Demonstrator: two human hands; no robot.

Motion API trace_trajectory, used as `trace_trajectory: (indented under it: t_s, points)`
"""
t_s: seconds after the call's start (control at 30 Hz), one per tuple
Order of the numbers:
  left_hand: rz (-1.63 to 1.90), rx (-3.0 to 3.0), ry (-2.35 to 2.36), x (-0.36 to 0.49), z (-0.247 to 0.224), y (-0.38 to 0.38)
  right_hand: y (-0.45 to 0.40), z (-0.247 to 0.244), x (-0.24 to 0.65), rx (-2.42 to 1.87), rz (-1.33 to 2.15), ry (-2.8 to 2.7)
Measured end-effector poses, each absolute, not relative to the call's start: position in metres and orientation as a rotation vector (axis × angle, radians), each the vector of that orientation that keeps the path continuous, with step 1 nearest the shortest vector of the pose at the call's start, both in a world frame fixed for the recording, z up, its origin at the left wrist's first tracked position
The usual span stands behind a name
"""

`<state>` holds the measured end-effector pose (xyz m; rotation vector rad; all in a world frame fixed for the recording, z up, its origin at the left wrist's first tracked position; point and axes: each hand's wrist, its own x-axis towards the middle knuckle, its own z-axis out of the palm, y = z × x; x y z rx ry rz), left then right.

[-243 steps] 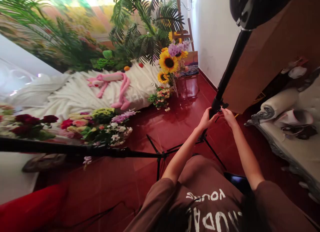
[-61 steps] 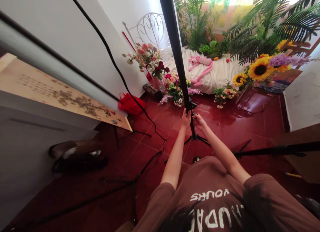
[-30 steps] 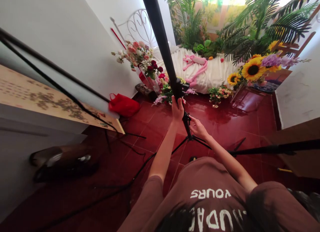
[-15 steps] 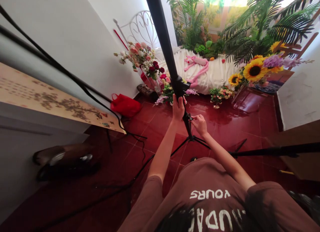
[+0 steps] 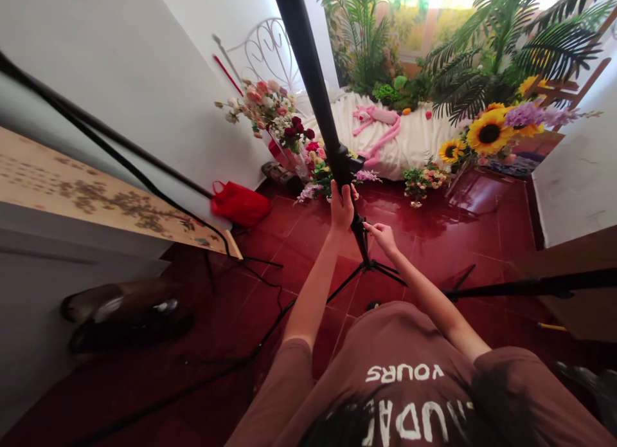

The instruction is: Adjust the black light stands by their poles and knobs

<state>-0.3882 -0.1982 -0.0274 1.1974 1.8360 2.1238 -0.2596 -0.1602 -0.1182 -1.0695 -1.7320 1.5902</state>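
Observation:
A black tripod light stand (image 5: 314, 80) rises in front of me, its spread legs on the red tiled floor. My left hand (image 5: 341, 208) is wrapped around its pole, just below a black clamp collar (image 5: 345, 164). Lower down, my right hand (image 5: 382, 237) is at a small knob (image 5: 360, 226) on the right side of the pole. Its fingers are pinched together there and cover most of the knob.
A second black stand (image 5: 530, 285) crosses on the right. Black cables (image 5: 96, 128) and a scroll picture (image 5: 96, 196) lie left, near a red bag (image 5: 241, 202). Beyond stand a white-draped bed (image 5: 414, 145), flowers (image 5: 489, 133) and palms (image 5: 511, 48).
My right hand's fingers have shifted at the knob, now covering more of it. My left hand keeps its hold on the pole. The view has moved slightly.

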Motion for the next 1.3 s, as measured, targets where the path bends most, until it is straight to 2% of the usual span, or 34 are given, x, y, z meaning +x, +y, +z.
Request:
trace_trajectory:
  t_s: [0.23,0.5,0.6,1.1,1.2,1.3]
  points:
    - [2.094,1.2,1.874,-0.387,-0.03,-0.202,-0.161,-0.123,-0.257,-1.038,1.637,-1.708]
    - [1.78,1.039,2.22,-0.367,-0.109,-0.219,-0.16,-0.128,-0.257,-1.002,1.604,-1.749]
    - [1.786,0.979,2.24,-0.362,-0.126,-0.221,-0.159,-0.128,-0.256,-1.012,1.574,-1.764]
    - [1.892,0.842,2.137,-0.358,-0.142,-0.224,-0.169,-0.114,-0.258,-0.966,1.653,-1.676]
    - [1.917,0.758,2.136,-0.352,-0.166,-0.232,-0.183,-0.115,-0.251,-1.009,1.699,-1.544]
    - [1.784,0.615,2.147,-0.338,-0.208,-0.252,-0.198,-0.125,-0.229,-1.074,1.795,-1.432]
